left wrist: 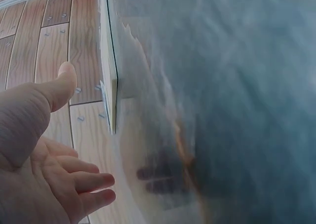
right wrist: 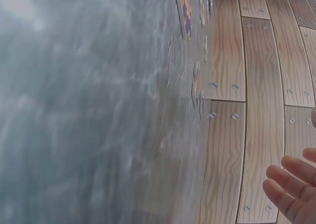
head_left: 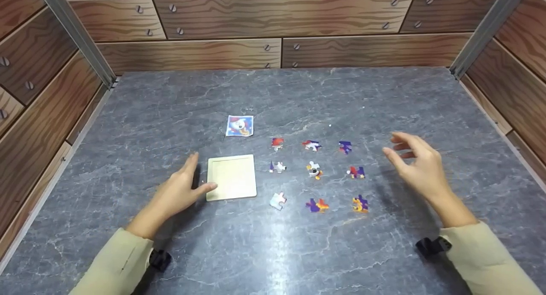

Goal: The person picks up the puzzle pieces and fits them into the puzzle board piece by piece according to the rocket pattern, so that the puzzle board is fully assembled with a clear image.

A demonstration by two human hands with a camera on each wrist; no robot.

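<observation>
Here, the tray (head_left: 233, 178) (pale) lies beside the left hand (head_left: 180, 187).

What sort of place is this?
Likely a staged recording booth, not a home: printed wood-plank panels wall in a marble-patterned tabletop, with metal posts at its far corners.

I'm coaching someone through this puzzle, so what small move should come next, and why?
Probably lower the right hand toward the top-right piece, ready to pinch it. That hand hovers empty nearby, the left hand is beside the tray, and all nine puzzle pieces lie outside the tray.
</observation>
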